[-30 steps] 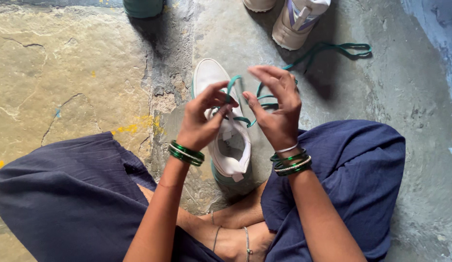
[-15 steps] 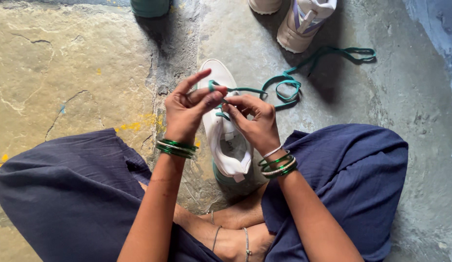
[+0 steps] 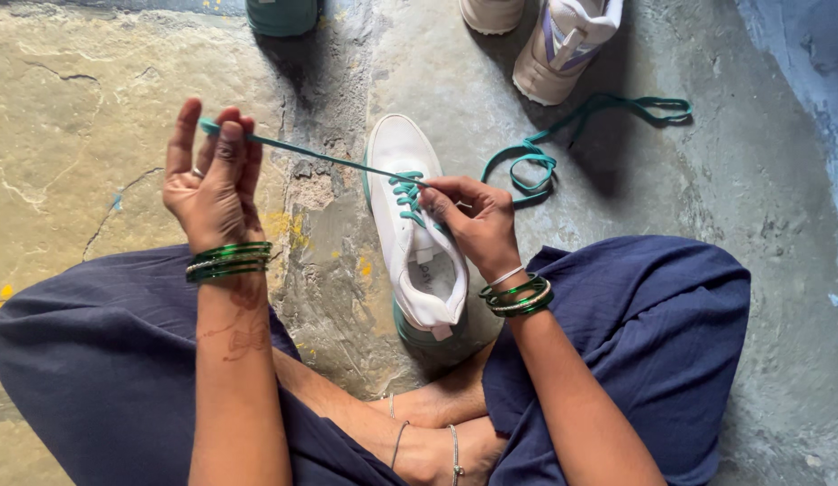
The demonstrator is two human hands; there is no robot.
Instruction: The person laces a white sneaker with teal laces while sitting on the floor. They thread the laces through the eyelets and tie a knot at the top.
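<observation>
Two hands work one green lace (image 3: 320, 158) on a white sneaker (image 3: 417, 234) lying on the stone floor (image 3: 104, 135) between the person's crossed legs. Change since half a second ago: the left hand (image 3: 212, 184), then bunched with the right over the eyelets, has swung out to the person's left, and the lace end now runs taut from the shoe to its fingers (image 3: 228, 144), which pinch the tip. Right hand (image 3: 473, 220) stays at the tongue, fingers closed narrow on the lace where it leaves the eyelets, steadying the shoe. Reads as slack just pulled through one eyelet. The rest of the lace lies loose in loops on the floor right of the toe, near a beige shoe (image 3: 563, 45) at the top edge. Green bangles (image 3: 228, 261) on both wrists.
</observation>
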